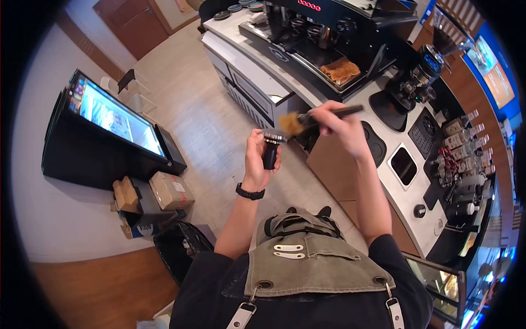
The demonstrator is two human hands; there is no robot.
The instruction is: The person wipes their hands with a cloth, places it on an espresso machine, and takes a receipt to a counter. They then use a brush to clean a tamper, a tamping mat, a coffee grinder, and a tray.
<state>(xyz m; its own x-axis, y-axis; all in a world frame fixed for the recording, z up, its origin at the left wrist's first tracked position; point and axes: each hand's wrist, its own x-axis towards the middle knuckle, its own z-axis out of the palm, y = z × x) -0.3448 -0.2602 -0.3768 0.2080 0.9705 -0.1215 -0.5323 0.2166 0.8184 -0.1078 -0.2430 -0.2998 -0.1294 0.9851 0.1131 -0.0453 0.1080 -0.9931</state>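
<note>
The left hand (262, 159) is closed around a black-handled metal tamper (270, 149). The right hand (341, 127) grips a dark-handled tan brush (296, 123), just beside the tamper.

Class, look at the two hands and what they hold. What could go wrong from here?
The tamper in the left hand is above the floor, so a slip could drop it there. The brush in the right hand looks blurred, so it may flick any loose residue around. That hand is also near the counter and might bump its edge.
</note>
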